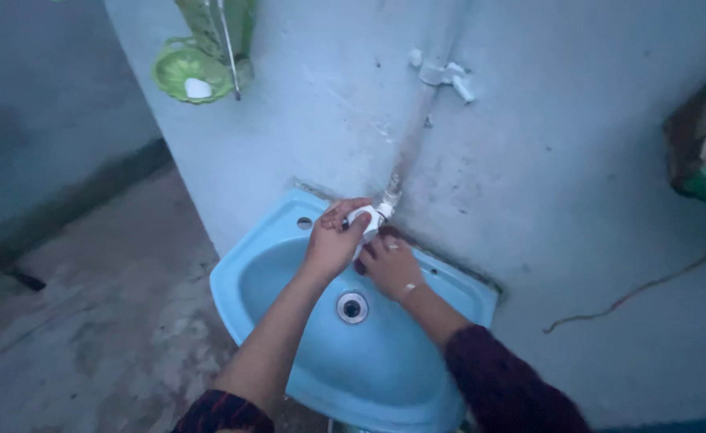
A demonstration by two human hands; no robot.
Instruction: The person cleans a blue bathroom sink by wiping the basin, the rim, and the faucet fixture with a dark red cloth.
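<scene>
Both hands (333, 240) on white tap (366, 220)

you have a light blue sink (248, 277) with a silver drain ring (352, 307), and a white tap (366, 220) at its far rim. your sleeves (501, 385) are dark maroon. the wall (545, 144) is pale blue-grey; at far left a green soap dish (175, 76) holds white soap (198, 88).
</scene>
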